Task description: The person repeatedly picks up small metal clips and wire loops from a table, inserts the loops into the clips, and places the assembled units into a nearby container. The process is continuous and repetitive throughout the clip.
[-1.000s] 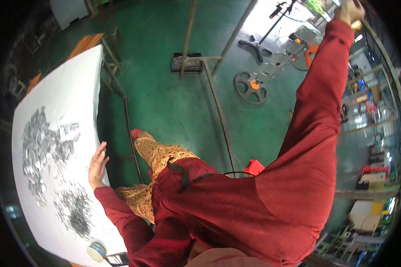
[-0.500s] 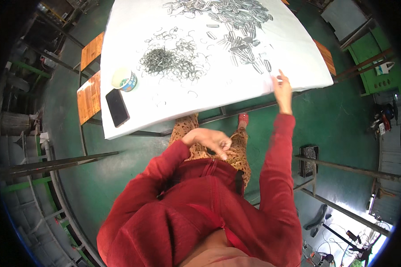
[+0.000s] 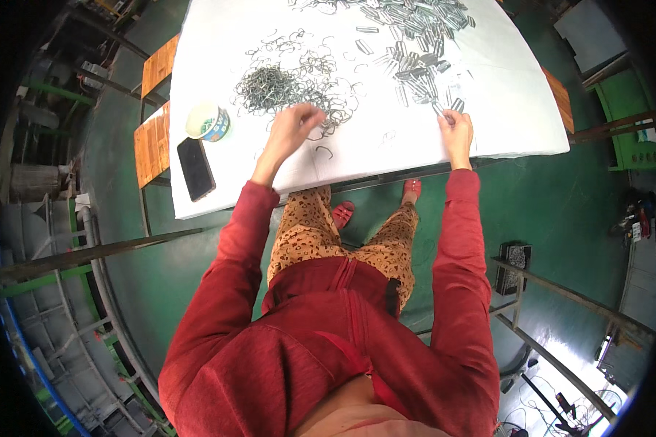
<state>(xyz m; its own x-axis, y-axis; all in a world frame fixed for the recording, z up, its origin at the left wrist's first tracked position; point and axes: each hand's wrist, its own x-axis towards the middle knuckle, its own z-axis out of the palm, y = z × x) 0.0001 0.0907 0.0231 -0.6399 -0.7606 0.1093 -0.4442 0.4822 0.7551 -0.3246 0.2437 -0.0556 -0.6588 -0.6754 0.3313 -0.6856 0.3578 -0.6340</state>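
Over the near edge of a pile of thin, dark, curved wire pieces [image 3: 270, 86] is my left hand [image 3: 294, 130], its fingers curled together. Whether it pinches one of the wires is hidden. My right hand [image 3: 456, 137] is at the near right part of the table, thumb and fingers closed on a small striped elongated piece [image 3: 437, 109]. Another such piece [image 3: 458, 105] lies right by its fingertips. Beyond, a loose heap of the same dark-and-pale pieces [image 3: 419, 69] spreads toward the far right.
A white-covered table [image 3: 386, 156] spans the view before me. On its left stand a paper tub [image 3: 210, 122] and a black phone [image 3: 195, 169]. Wooden stools [image 3: 151, 146] stand against the left side. A metal rail [image 3: 561, 295] runs at the right, behind me.
My left hand has risen from my lap to the wire pile. My right hand, with fingers spread before, has closed on a striped piece. The view has shifted slightly.
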